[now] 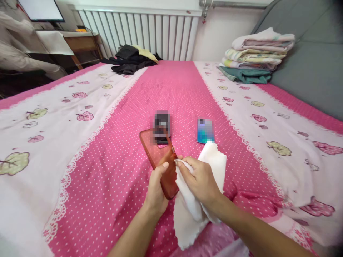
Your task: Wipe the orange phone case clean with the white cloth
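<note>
My left hand (157,187) is closed round the lower left side of a translucent orange-red phone case (151,144), which is tilted above the bed. In my right hand (199,178) is a white cloth (214,160) with a zigzag edge, pinched against the right edge of the case. Part of the cloth hangs below my right wrist. Behind the case lies a dark, blurred rectangular object (166,119), partly covered by it. A blue and violet phone (205,132) lies on the bed just beyond the cloth.
A pink dotted bedspread (107,185) covers the bed. Dark clothes (130,59) lie at its far left, and folded bedding (257,53) is stacked at the far right beside a grey headboard (316,64). Beyond stand a white radiator (139,34) and a desk with a monitor (41,10); a person sits at left.
</note>
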Tool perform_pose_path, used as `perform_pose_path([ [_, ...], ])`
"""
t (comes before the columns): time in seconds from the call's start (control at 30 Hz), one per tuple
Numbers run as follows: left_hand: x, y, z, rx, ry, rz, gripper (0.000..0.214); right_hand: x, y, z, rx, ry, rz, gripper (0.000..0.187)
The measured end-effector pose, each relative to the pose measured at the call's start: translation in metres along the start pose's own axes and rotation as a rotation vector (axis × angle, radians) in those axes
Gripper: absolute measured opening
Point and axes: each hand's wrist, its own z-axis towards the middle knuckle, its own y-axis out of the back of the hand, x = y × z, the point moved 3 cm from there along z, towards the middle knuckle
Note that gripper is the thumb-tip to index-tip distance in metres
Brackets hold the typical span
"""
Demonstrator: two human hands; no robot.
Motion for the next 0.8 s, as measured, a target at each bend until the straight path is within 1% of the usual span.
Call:
perform_pose_path([
  [0.1,-0.007,0.002,0.001,-0.027,0.014,0.004,0.033,-0.001,0.006,0.003,-0.059,-0.008,0.105,0.016],
  [0.17,-0.012,0.005,0.002,-0.044,0.026,0.015,0.031,-0.002,0.011,0.007,-0.070,-0.041,0.198,0.015],
  [0.27,-0.016,0.009,0.003,-0.030,0.071,0.046,0.032,-0.005,0.021,0.015,-0.058,-0.143,0.353,0.016],
  [0.33,-0.017,0.012,0.003,0.009,0.102,0.055,0.033,-0.007,0.026,0.019,-0.046,-0.232,0.474,0.020],
  [0.43,-0.016,0.012,0.003,0.119,0.140,0.046,0.036,-0.006,0.028,0.020,0.010,-0.334,0.646,0.027],
  [0.5,-0.015,0.010,0.003,0.183,0.153,0.049,0.035,-0.005,0.026,0.019,0.087,-0.375,0.749,0.029],
  [0.57,-0.014,0.009,0.002,0.207,0.156,0.065,0.031,-0.003,0.022,0.017,0.169,-0.389,0.825,0.030],
  [0.67,-0.012,0.007,0.002,0.215,0.151,0.092,0.025,-0.001,0.019,0.016,0.230,-0.390,0.851,0.031],
  [0.8,-0.011,0.007,0.003,0.197,0.142,0.108,0.020,-0.001,0.019,0.017,0.214,-0.386,0.728,0.032],
])
